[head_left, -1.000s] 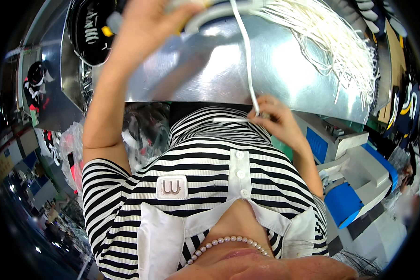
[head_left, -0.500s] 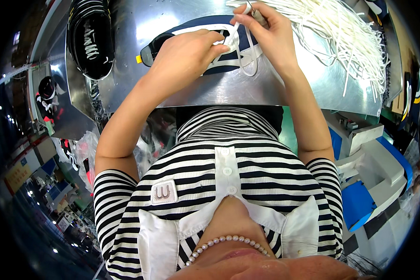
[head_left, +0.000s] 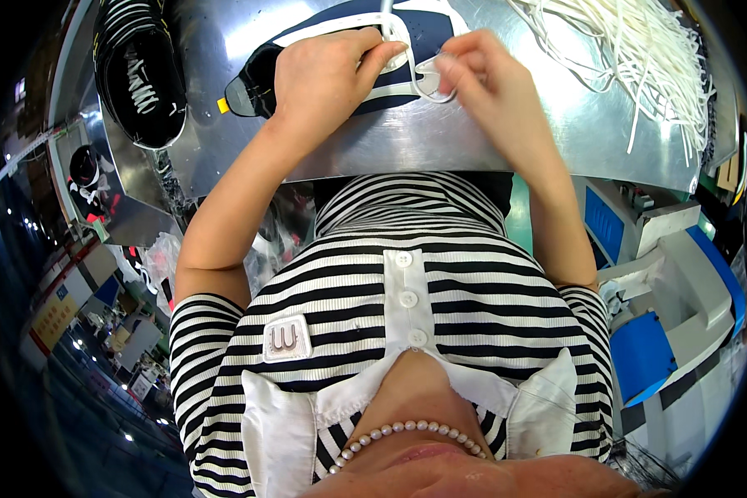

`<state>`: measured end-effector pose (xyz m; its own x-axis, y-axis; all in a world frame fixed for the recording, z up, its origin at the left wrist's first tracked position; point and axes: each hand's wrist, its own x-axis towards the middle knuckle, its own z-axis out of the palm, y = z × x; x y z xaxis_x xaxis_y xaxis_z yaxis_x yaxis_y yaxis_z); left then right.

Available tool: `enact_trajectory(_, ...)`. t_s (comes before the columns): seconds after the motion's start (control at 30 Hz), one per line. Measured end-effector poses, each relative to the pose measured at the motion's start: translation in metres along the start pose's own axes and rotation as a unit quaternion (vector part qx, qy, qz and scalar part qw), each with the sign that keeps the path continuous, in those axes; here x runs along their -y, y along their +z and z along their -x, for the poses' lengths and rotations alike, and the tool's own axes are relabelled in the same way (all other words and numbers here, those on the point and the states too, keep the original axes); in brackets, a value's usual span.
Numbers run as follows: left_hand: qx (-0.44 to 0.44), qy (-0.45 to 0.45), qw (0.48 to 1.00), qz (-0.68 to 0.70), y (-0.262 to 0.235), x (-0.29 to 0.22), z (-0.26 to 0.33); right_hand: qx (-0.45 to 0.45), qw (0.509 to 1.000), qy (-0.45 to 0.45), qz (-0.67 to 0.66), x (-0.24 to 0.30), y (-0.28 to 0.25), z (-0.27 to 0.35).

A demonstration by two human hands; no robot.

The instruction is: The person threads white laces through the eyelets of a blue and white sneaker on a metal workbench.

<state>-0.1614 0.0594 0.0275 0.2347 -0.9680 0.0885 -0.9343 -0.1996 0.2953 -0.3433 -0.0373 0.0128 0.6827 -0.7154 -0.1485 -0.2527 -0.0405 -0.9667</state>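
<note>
A navy shoe upper [head_left: 427, 31] with white stripes lies on the metal table, its black-lined opening and yellow tab toward the left. My left hand [head_left: 328, 79] rests over it, thumb and forefinger pinched on its white eyelet strip. A white shoelace [head_left: 412, 75] runs up from the strip and also hangs in a loop over the near side. At the right end of the upper, my right hand [head_left: 494, 83] has its fingers bent beside this loop. Motion smears those fingertips, so whether they grip the lace does not show.
Loose white laces [head_left: 631, 70] are heaped on the right of the metal table [head_left: 548, 141]. A black shoe [head_left: 141, 83] stands on the left. Below the table's right edge is a grey and blue plastic object [head_left: 681, 290]. Clear plastic bags [head_left: 164, 257] sit lower left.
My right hand has come down from above the upper to its right end, and the lace has shifted with it. My left hand stays pinched on the upper. The whole view has shifted slightly.
</note>
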Motion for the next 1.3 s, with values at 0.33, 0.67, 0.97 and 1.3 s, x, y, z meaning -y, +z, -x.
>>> enact_trajectory(0.33,0.031,0.002,0.999,0.025,-0.004,0.002,-0.002,0.043,0.992,-0.076,0.087,-0.010,0.013,-0.001)
enact_trajectory(0.67,0.144,0.011,0.967,0.212,-0.016,0.016,0.010,0.044,0.975,-0.095,0.197,-0.012,0.031,-0.011)
enact_trajectory(0.97,-0.016,0.180,0.983,-0.009,-0.026,0.004,0.035,0.020,0.969,-0.096,0.226,0.011,0.022,0.025)
enact_trajectory(1.3,-0.081,0.260,0.962,0.020,-0.033,0.032,0.043,0.048,0.989,0.050,-0.132,0.013,-0.045,-0.020)
